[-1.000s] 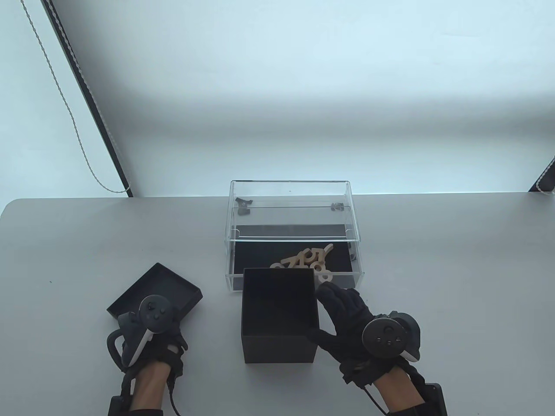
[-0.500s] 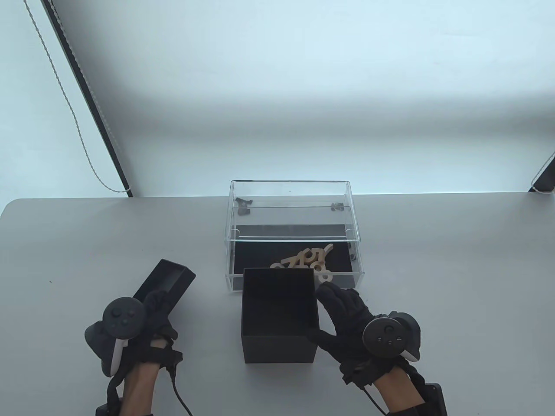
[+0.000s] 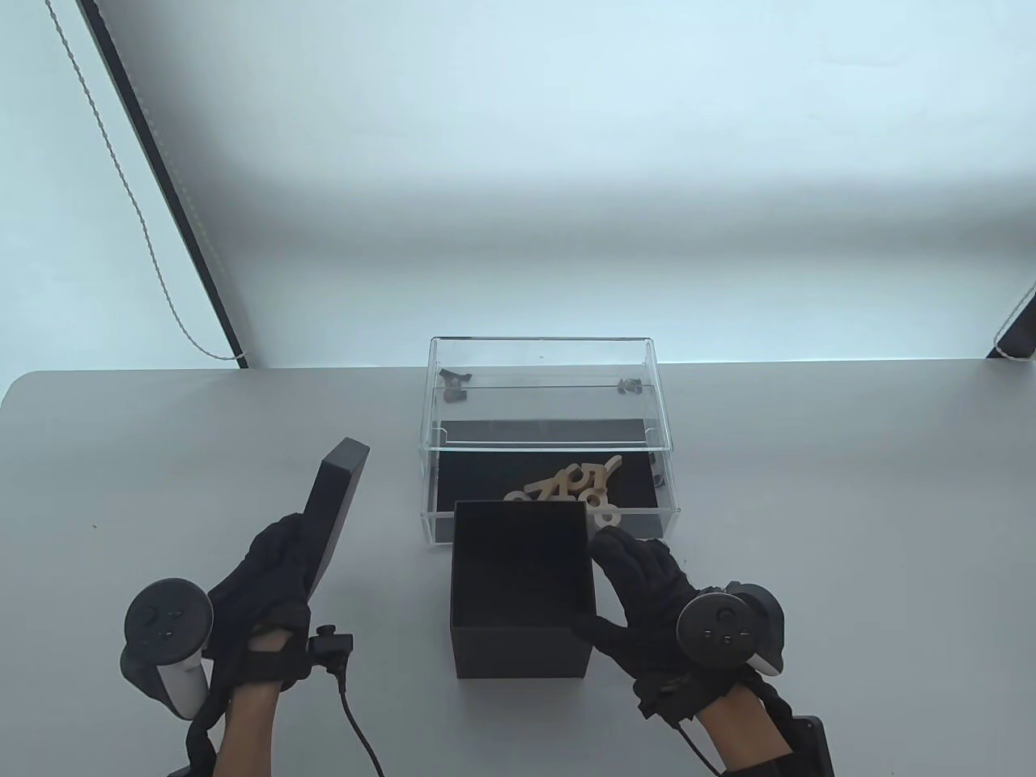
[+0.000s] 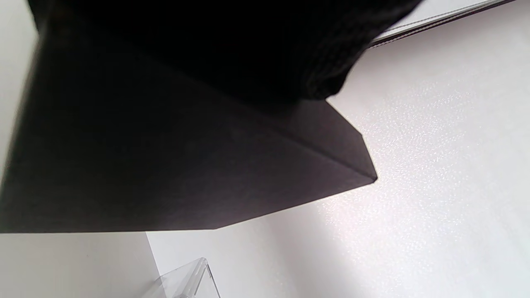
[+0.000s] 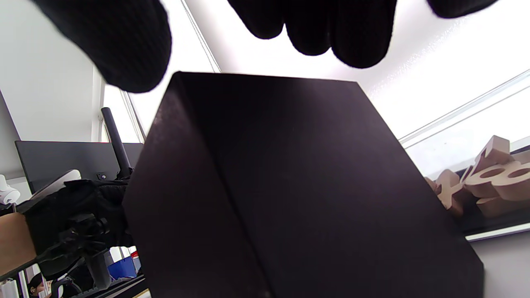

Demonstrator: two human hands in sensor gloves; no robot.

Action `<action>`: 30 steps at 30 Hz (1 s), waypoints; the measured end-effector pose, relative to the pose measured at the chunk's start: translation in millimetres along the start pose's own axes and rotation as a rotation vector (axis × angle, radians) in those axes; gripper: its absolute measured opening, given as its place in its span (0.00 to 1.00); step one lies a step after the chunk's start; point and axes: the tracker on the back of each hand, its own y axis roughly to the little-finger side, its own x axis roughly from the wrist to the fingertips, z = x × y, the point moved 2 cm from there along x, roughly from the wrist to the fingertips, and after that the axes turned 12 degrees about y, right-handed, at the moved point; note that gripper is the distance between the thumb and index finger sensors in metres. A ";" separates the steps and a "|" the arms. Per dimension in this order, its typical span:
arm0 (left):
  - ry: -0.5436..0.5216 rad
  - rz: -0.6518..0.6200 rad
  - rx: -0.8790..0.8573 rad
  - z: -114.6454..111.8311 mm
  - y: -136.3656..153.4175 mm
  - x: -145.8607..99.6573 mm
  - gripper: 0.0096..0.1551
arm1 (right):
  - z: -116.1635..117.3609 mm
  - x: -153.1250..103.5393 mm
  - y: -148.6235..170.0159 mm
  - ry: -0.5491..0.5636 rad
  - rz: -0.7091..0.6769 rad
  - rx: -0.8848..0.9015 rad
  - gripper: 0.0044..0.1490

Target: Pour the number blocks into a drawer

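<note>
A: Table view first. Where's the task item vs. the grip?

B: Black box (image 3: 522, 587) stands upright on the table (image 3: 809, 453), open top up, looks empty. Right hand (image 3: 647, 599) is at its right wall: fingers up that side, thumb at the near right corner. Whether it grips or just rests there, can't tell. Number blocks (image 3: 579, 490) lie in the clear drawer (image 3: 550, 486), touching the box's far side, pulled out of the clear case (image 3: 542, 388). Pale wood, jumbled heap on a black liner.

A: Left hand?

B: Left hand (image 3: 259, 583) pinches the black lid (image 3: 336, 510), tilted on edge, long axis running away from the person. Lid sits just left of the box; box opening lies to its right. Left hand is the nearer one for capping, in my judgement.

A: Left wrist view?

B: Lid's flat dark face (image 4: 165, 165) fills it, glove over the top edge. Corner of clear acrylic below.

A: Right wrist view?

B: Box wall (image 5: 290, 186) close up, fingertips (image 5: 331, 33) spread above it, blocks (image 5: 488, 178) at right behind acrylic.
</note>
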 end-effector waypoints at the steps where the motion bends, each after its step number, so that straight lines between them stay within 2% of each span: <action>1: -0.012 -0.019 -0.041 0.6 -0.7 -0.7 0.28 | 0.1 0.1 0.1 0.000 0.001 0.001 0.57; 6: -0.021 -0.115 -0.240 -0.9 -5.9 -2.2 0.28 | 0.5 0.2 0.2 0.000 0.006 0.004 0.57; 10: 0.030 -0.179 -0.450 -9.3 -8.7 -1.4 0.28 | 1.2 0.4 -0.1 0.000 0.007 0.006 0.58; 15: 0.098 -0.209 -0.602 -20.0 -14.1 -2.2 0.29 | 3.1 0.6 -2.1 -0.007 0.012 0.000 0.60; 20: 0.135 -0.207 -0.752 -30.6 -16.3 -3.6 0.29 | 4.9 1.5 -8.1 -0.014 0.005 -0.006 0.62; 25: 0.239 -0.180 -0.874 -47.2 -18.0 -4.4 0.30 | 8.2 2.1 -15.3 -0.038 -0.001 -0.029 0.67; 26: 0.262 -0.169 -0.890 -51.2 -18.9 -4.8 0.26 | 9.0 2.1 -16.6 -0.047 -0.001 -0.036 0.68; 30: 0.380 -0.136 -0.932 -69.3 -21.7 -6.8 0.26 | 12.1 1.8 -21.4 -0.070 -0.005 -0.059 0.72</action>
